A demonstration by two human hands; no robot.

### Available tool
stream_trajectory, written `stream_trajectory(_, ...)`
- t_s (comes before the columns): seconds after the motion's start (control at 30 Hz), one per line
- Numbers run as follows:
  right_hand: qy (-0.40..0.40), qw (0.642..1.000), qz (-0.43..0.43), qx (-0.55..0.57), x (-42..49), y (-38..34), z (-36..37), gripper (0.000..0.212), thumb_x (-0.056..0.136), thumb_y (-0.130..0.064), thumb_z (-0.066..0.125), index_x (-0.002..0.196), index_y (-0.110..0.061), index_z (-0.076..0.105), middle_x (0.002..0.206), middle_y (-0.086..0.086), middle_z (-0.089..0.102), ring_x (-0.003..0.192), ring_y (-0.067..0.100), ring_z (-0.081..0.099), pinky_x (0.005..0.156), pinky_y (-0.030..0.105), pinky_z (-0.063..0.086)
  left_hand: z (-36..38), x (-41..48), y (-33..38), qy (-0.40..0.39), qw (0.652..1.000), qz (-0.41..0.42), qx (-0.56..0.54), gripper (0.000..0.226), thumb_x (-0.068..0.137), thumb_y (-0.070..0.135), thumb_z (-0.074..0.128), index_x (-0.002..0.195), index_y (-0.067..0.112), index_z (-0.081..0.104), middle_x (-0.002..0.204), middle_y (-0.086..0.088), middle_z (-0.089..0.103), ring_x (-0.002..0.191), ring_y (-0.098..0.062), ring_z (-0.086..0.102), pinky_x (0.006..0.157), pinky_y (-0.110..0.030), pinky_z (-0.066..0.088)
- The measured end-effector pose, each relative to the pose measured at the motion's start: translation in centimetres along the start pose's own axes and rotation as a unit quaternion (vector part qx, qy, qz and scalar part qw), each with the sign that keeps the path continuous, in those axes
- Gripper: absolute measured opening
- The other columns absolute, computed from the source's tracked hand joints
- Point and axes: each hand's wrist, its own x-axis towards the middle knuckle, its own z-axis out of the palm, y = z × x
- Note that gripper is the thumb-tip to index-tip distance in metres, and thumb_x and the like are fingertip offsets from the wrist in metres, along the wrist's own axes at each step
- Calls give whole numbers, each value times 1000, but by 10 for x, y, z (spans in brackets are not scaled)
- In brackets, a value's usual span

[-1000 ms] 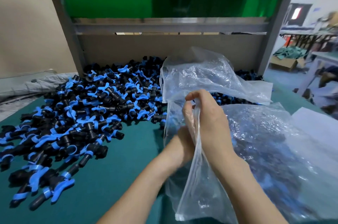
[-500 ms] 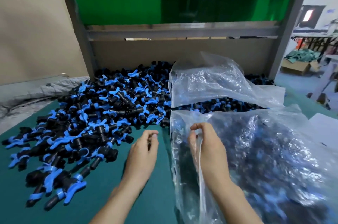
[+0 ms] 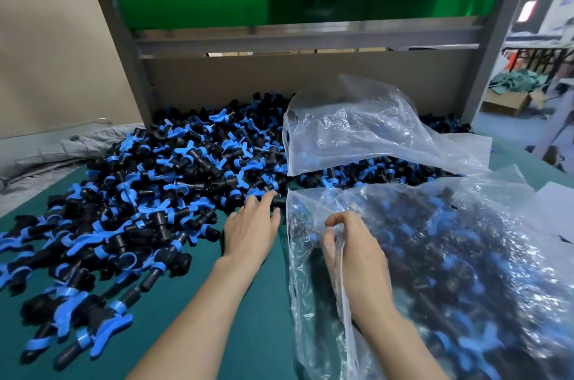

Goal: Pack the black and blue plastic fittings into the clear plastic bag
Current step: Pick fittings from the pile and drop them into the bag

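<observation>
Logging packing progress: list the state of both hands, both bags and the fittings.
left hand: open, fingertips touching loose fittings.
right hand: pinches the bag's rim.
clear plastic bag: partly filled, lying down.
loose fittings: heaped, unpacked.
second bag: crumpled, resting on the heap.

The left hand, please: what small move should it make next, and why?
Probably curl the left hand round a few fittings at the pile's edge: its straight fingers reach them, holding nothing, while the right hand pinches the clear plastic bag's rim alongside.

The left hand [image 3: 251, 230] has left the bag [image 3: 435, 255] and reached the fittings [image 3: 155, 178].
</observation>
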Motion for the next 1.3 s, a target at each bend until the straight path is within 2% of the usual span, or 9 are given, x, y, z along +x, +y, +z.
stream_trajectory(0.17,-5,1000,7,3,0,1,0,4,94,-42,45,91,-40,43,73,-18,56,68,9,54,56,32,34,-7,-7,1,38,998,-1,-39,28,97,45,48,112,21,44,108,2,56,71,-17,49,64,-33,36)
stream_trajectory(0.33,-5,1000,2,6,0,1,-1,6,95,-41,47,92,-41,42,75,-18,57,69,9,54,55,31,34,-18,-39,2,61,997,17,-55,27,90,50,51,92,28,36,85,13,49,82,-16,46,72,-31,35)
stream_trajectory(0.47,-8,1000,-4,10,-1,1,-2,6,96,-38,46,91,-40,42,73,-17,56,67,11,54,55,32,34,-24,-64,-10,59,997,13,-51,14,94,37,46,103,28,43,98,10,57,93,-17,50,80,-33,41)
stream_trajectory(0.6,-11,1000,-9,20,-1,0,-3,7,96,-36,46,91,-39,43,70,-13,56,65,13,52,54,32,33,-33,-65,-22,79,992,-42,-91,28,98,21,43,125,20,50,124,1,52,112,-19,46,86,-36,46)
stream_trajectory(0.77,-8,1000,-9,21,-2,0,-3,4,96,-39,45,93,-40,43,65,-10,53,63,14,51,54,33,32,-38,-62,-27,34,992,-16,-121,51,98,2,34,145,21,39,146,3,45,129,-19,41,104,-36,40)
stream_trajectory(0.83,-11,1000,-11,18,-2,0,-3,4,96,-40,44,93,-40,42,65,-9,53,62,14,51,54,32,32,-37,-62,-28,22,991,-28,-126,50,100,6,33,146,23,38,141,1,51,124,-21,48,101,-37,42)
stream_trajectory(0.97,-13,1000,-16,18,-2,0,-4,4,97,-40,44,94,-39,43,64,-9,52,61,15,50,55,33,32,-42,-59,-28,68,972,-59,-217,40,102,15,29,137,23,47,117,6,59,97,-15,55,77,-30,42)
stream_trajectory(1.13,-18,1000,-18,19,-3,-1,-6,4,98,-38,45,95,-39,43,61,-6,53,59,16,51,55,32,32,-49,-61,-39,37,984,-32,-170,41,98,9,35,130,28,51,124,15,52,80,-6,57,63,-30,48)
stream_trajectory(1.3,-18,999,-22,17,-3,-2,-6,5,98,-36,46,94,-38,44,64,-8,55,58,15,51,54,31,32,-50,-65,-52,-68,985,1,-158,34,101,25,37,133,37,40,116,22,45,104,-2,48,82,-27,41)
